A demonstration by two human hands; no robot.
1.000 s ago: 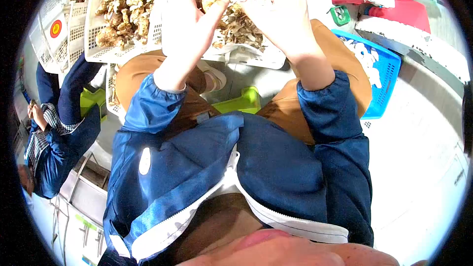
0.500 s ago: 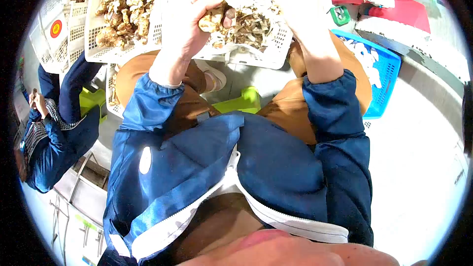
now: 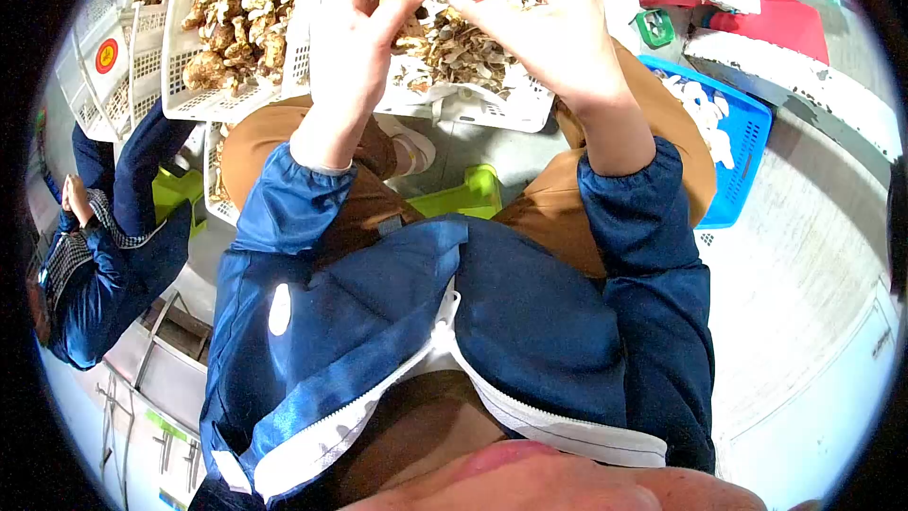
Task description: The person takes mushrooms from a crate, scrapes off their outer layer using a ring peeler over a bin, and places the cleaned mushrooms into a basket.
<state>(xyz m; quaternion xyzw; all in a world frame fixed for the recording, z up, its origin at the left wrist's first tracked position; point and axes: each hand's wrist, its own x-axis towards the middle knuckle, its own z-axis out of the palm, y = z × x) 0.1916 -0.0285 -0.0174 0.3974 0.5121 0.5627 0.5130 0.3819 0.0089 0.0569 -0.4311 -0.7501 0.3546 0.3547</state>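
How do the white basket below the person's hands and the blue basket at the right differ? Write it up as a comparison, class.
Colour: the white basket is pale; the blue basket is vivid.
Contents: the white basket holds brown and cream scraps, while the blue basket holds white pieces.
Position: the white basket lies below the left hand and right hand; the blue basket sits farther right.
Shared: both are open-topped and contain loose pieces.

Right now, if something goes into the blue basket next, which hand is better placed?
Probably the right hand: the blue basket is on that side, beside the right leg; the left hand is farther across.
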